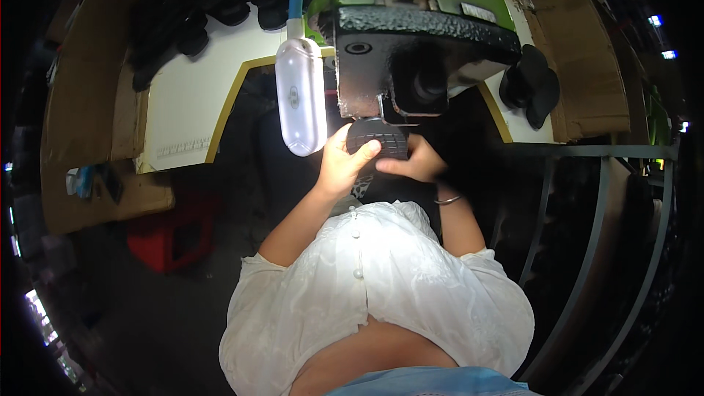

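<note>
Upper centre: green-and-black metal machine (425,18). Beneath it, mid-frame, person's left hand (342,165) closed on black, ridged, rounded piece (377,132), thumb over it; right hand (420,161) curled alongside, grip unclear. Possible trouble: uneven hold tilting piece, fingertips meeting machine.

- Your black piece (378,132) has a rounded upper edge and rows of short grooves.
- It sits between your left hand (343,166) and right hand (419,161), grooved side toward you, partly covered.
</note>
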The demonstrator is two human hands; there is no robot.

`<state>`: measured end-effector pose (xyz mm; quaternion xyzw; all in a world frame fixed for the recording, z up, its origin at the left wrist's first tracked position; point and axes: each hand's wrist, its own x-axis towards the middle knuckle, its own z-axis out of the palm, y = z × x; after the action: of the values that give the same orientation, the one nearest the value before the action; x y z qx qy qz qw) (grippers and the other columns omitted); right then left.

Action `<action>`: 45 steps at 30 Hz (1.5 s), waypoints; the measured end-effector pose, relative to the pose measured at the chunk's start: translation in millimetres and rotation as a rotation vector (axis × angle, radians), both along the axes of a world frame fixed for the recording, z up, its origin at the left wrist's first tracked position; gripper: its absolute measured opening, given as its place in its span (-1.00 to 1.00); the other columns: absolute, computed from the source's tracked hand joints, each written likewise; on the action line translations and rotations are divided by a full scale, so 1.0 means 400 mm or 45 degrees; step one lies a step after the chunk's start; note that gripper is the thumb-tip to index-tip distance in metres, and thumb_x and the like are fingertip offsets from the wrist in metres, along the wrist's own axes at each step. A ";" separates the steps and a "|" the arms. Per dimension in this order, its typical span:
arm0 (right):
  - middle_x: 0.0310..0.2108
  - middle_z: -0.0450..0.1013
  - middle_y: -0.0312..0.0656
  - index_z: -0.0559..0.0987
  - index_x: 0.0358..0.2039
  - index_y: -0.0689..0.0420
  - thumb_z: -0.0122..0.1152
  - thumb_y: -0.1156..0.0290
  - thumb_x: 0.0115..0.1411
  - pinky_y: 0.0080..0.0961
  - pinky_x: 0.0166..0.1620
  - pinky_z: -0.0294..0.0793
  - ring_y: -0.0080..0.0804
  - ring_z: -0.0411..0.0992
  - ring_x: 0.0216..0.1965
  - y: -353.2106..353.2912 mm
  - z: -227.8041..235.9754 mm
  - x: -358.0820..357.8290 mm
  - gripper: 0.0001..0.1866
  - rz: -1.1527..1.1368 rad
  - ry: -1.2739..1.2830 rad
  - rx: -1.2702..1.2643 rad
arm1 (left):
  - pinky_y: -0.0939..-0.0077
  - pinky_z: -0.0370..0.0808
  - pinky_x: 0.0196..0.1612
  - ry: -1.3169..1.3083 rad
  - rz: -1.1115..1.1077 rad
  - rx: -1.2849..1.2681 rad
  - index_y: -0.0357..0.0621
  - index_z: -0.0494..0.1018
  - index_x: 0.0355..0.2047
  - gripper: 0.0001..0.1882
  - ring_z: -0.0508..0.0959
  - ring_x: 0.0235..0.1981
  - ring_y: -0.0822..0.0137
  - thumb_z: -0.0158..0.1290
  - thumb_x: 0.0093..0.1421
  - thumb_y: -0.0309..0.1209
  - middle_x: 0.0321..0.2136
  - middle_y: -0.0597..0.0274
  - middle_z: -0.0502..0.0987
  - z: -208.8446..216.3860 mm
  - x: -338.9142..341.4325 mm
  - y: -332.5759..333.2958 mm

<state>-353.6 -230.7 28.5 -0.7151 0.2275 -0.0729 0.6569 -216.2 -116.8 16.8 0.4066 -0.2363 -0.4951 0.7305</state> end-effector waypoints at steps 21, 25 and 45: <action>-0.21 0.47 -0.18 0.45 -0.14 0.33 0.37 0.63 -0.13 -0.56 -0.06 0.44 -0.52 0.43 -0.19 -0.017 0.053 0.060 -0.52 -0.257 -0.611 -0.056 | 0.61 0.43 -0.16 -0.513 0.358 0.168 -0.31 0.40 -0.20 -0.64 0.49 -0.28 0.51 0.20 -0.04 -0.62 -0.30 0.30 0.49 0.014 0.200 0.135; -0.10 0.39 -0.17 0.21 0.10 0.26 0.42 0.62 -0.19 -0.51 0.00 0.40 -0.50 0.40 -0.12 0.005 0.067 0.097 -0.19 -0.249 -0.501 -0.044 | 0.57 0.46 -0.18 -0.459 0.000 0.368 -0.32 0.39 -0.15 -0.58 0.49 -0.27 0.51 0.24 -0.06 -0.59 -0.27 0.25 0.50 -0.071 0.259 0.179; -0.38 0.51 -0.19 0.55 -0.22 0.21 0.33 0.43 -0.01 -0.59 -0.31 0.42 -0.54 0.46 -0.37 -0.251 0.170 -0.211 -0.69 -1.785 -0.398 -1.102 | 0.46 0.48 -0.21 -1.174 -0.383 0.600 -0.26 0.47 -0.20 -0.63 0.57 -0.30 0.22 0.19 0.01 -0.31 -0.32 0.03 0.54 -0.129 0.065 0.054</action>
<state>-438.0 -331.2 96.5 -0.5788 0.4776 -0.6435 0.1509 -190.1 -95.1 -34.6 0.6963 -0.4707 -0.4039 0.3611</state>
